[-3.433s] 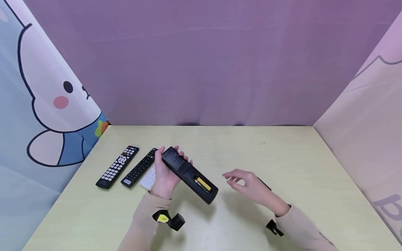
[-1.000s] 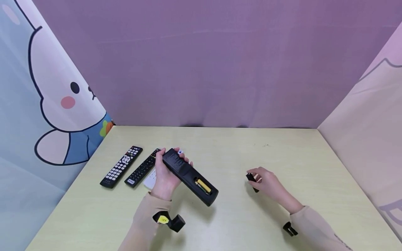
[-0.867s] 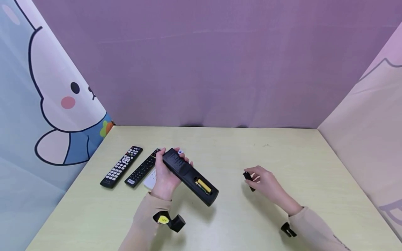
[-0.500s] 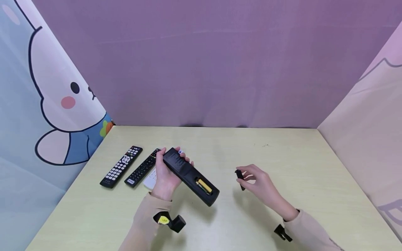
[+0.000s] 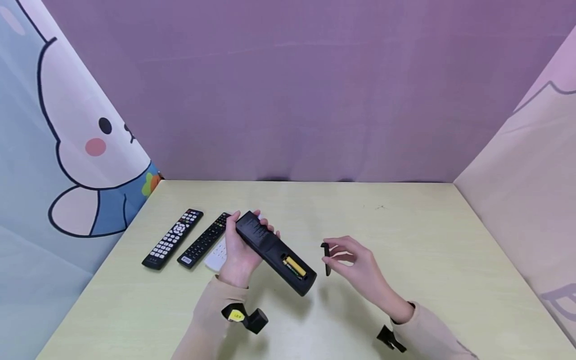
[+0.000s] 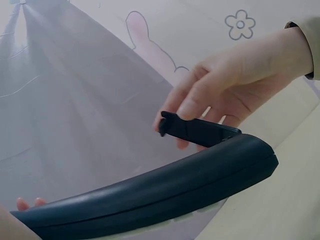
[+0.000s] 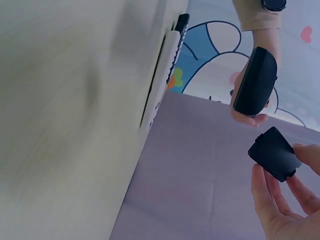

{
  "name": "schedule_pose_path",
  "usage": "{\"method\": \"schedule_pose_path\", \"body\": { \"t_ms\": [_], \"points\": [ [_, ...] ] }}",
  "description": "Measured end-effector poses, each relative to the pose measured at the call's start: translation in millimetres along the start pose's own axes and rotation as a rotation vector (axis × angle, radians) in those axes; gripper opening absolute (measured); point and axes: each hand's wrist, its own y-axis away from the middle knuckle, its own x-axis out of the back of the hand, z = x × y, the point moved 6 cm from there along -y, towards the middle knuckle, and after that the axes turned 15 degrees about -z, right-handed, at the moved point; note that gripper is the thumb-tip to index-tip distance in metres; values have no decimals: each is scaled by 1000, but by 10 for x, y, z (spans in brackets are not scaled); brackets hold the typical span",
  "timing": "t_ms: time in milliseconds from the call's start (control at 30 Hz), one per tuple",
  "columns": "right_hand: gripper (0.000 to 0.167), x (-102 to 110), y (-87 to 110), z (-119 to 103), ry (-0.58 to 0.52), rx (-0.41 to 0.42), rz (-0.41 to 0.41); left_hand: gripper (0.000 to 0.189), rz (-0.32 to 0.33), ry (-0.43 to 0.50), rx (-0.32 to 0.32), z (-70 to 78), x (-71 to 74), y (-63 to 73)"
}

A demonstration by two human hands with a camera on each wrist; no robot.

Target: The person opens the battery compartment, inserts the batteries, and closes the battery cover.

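My left hand (image 5: 240, 252) grips a black remote control (image 5: 270, 245), back side up and tilted over the table. Its battery compartment lies uncovered, and yellow-and-black batteries (image 5: 294, 266) show inside. Just right of the remote's lower end, my right hand (image 5: 355, 265) pinches a small black battery cover (image 5: 327, 259) between thumb and fingers. A small gap separates cover and remote in the head view. The right wrist view shows the cover (image 7: 275, 154) broadside, with a clip on its edge. In the left wrist view the remote (image 6: 150, 192) hides its own compartment.
To the left, two black remotes (image 5: 173, 239) (image 5: 204, 241) and a white remote (image 5: 217, 255) lie side by side on the pale table (image 5: 405, 225); my left hand partly covers the white one. A purple curtain (image 5: 297, 100) stands behind the table, with printed cloths at both sides.
My right hand has picked up the battery cover from the table on the right and carried it left, close to the remote. My left hand keeps hold of the remote, nearly still.
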Motion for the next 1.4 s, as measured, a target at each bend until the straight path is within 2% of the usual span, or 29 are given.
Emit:
{"method": "schedule_pose_path", "body": {
  "t_ms": [467, 667, 967, 1133, 1267, 1400],
  "points": [
    [29, -172, -67, -99, -97, 10, 16, 33, -7, -28, -1, -43, 8, -17],
    [29, -248, -80, -131, -109, 47, 14, 34, 2, -48, 0, -57, 11, -22],
    [31, -341, -77, -215, 22, 199, -7, 34, 15, -57, -6, -58, 18, -28],
    [32, -352, -87, -338, 113, 231, -2, 34, 21, -63, -9, -58, 19, -26],
    [34, -380, -100, -355, 196, 260, -9, 33, 11, -78, -12, -65, 11, -26],
    [36, -425, -108, -246, 257, 287, -28, 33, -1, -88, -19, -72, 2, -25]
  ]
}}
